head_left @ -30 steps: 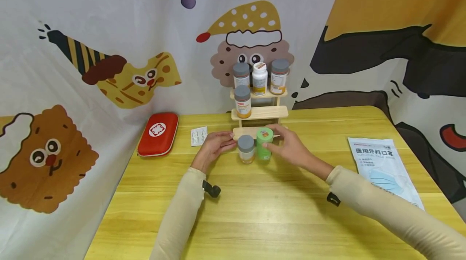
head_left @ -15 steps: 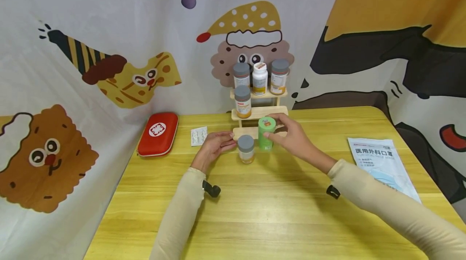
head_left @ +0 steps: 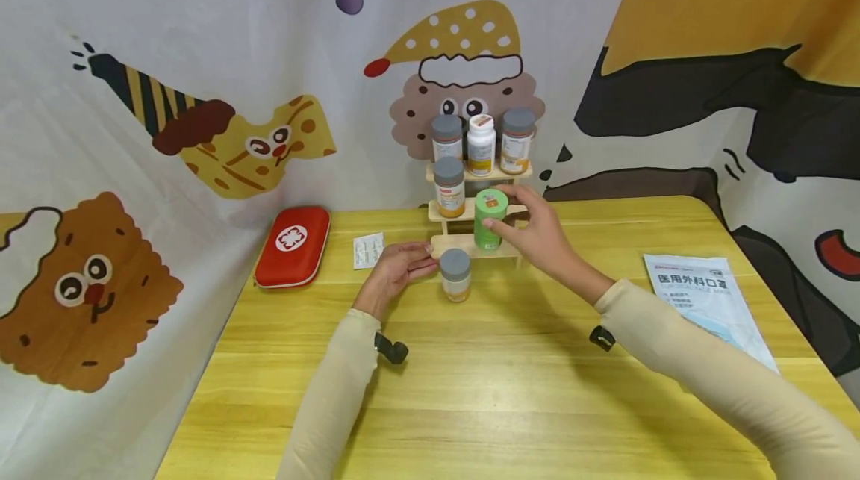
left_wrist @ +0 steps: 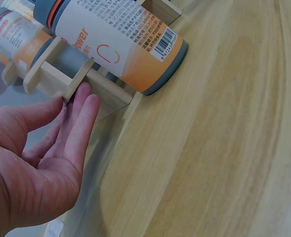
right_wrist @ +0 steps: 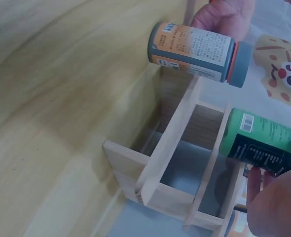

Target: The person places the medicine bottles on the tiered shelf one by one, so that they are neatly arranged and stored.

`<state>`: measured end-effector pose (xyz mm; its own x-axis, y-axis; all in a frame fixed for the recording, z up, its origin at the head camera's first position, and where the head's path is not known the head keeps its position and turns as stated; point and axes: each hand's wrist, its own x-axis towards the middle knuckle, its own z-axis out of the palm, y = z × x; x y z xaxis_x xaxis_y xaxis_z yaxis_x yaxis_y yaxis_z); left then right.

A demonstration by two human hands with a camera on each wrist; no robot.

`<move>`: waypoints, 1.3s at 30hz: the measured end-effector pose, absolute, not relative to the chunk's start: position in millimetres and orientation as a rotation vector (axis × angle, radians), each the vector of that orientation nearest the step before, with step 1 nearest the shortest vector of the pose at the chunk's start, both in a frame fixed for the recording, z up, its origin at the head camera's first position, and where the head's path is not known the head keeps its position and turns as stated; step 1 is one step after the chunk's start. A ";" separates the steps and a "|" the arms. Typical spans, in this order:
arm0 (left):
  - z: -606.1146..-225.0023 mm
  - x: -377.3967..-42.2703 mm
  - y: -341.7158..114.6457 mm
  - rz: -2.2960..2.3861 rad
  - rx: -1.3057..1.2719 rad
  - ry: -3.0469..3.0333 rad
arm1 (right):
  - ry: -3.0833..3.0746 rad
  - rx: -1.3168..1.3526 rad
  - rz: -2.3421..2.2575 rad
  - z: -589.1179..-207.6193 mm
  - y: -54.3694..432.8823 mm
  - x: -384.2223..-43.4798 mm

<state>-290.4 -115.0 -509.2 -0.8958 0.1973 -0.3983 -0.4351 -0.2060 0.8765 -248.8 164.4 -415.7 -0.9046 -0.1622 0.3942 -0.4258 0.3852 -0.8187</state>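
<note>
A small stepped wooden rack (head_left: 446,245) stands at the back of the table. My left hand (head_left: 401,271) pinches the left end of its lowest step between thumb and fingers, seen close in the left wrist view. With fingers and thumb around it, my right hand (head_left: 543,240) holds a green bottle (head_left: 490,225) upright, in front of the rack's lower steps. In the right wrist view the green bottle (right_wrist: 264,140) appears apart from the steps. A grey-capped supplement bottle (head_left: 456,280) stands on the table before the rack.
On the top step stand two grey-capped bottles and a white bottle (head_left: 481,148); another grey-capped bottle (head_left: 449,189) occupies the middle step's left. A red first-aid case (head_left: 292,248) and a paper slip (head_left: 368,251) lie left, a face-mask packet (head_left: 705,301) right.
My right hand has lifted the green bottle off the table, up and back toward the rack's steps. My left hand keeps its hold on the rack's end.
</note>
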 end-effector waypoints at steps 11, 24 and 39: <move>-508.8 -288.6 -114.8 2.144 -0.289 1.650 | -2.267 0.450 1.567 -412.2 160.1 -264.6; -509.7 -289.0 -114.2 2.160 -0.286 1.644 | -2.203 0.334 1.623 -414.6 148.2 -285.2; -508.2 -290.9 -114.6 2.144 -0.304 1.650 | -2.164 0.343 1.629 -415.7 143.5 -299.3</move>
